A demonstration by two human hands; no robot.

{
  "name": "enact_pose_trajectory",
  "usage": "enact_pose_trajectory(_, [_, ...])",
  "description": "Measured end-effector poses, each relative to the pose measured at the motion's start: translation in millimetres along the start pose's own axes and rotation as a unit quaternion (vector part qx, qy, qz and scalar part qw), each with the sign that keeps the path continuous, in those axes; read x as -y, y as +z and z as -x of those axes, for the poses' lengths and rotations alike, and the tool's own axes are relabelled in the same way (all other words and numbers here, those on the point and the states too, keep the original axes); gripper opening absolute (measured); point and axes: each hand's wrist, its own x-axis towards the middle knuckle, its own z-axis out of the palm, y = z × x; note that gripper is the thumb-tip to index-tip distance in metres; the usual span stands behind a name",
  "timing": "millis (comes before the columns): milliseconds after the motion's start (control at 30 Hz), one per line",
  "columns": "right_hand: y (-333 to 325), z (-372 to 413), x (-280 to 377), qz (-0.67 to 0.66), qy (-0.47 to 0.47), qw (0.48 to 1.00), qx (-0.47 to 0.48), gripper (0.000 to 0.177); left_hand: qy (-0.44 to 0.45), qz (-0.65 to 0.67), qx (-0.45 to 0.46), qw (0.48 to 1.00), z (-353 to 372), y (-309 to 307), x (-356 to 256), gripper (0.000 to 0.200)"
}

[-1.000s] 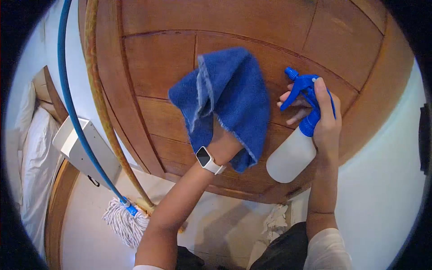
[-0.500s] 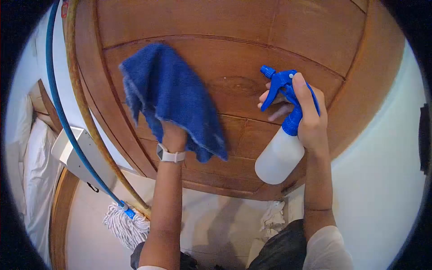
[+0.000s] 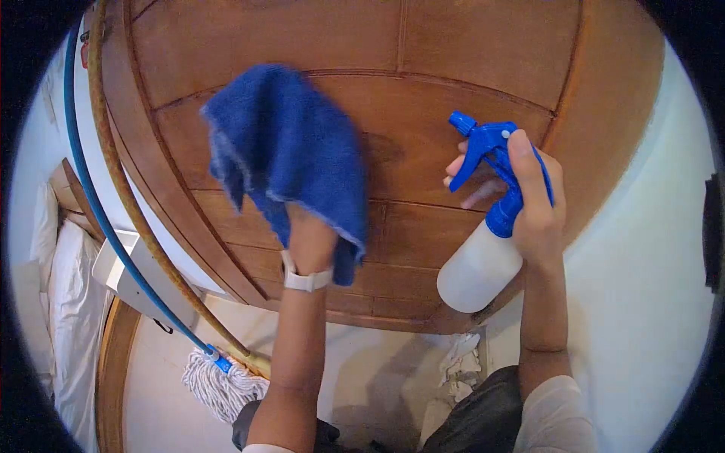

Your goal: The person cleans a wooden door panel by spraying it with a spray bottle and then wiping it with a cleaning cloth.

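Loosely, blue cloth (image 3: 294,143) drapes over left hand (image 3: 308,230) before wooden panelling (image 3: 468,68); grip hidden, cannot tell. Apart, right hand (image 3: 538,200) clasps spray bottle (image 3: 482,268) at neck (image 3: 504,217), likely so trigger (image 3: 470,162) sits within reach.

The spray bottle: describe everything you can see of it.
The spray bottle has a smooth, whitish, plastic-looking body, plain on the visible side, with a blue collar, trigger and nozzle. It tilts, its top leaning right in the picture, the nozzle pointing up and left. The right hand grips it around the neck and head, in front of the panelled wood. How full it is, I cannot tell.
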Motion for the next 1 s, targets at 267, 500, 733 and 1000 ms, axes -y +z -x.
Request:
enact_pose_trajectory(267, [-20,19,15,-0.009,-0.01,0.999,-0.052,0.066,0.133,-0.037,0.091,0.986,25,64,-101,0.073])
enact_pose_trajectory(500, [-53,13,23,-0.04,-0.034,0.991,-0.124,0.073,0.175,-0.063,0.111,0.976,26,76,-124,0.074])
enact_pose_trajectory(733, [-53,2,34,-0.029,-0.018,0.996,-0.08,0.067,0.181,-0.221,0.079,0.955,0,31,-79,0.075])
enact_pose_trajectory(1000, [-50,10,37,-0.043,-0.013,0.999,-0.019,0.061,-0.091,0.317,0.1,0.939,-46,20,3,0.056])
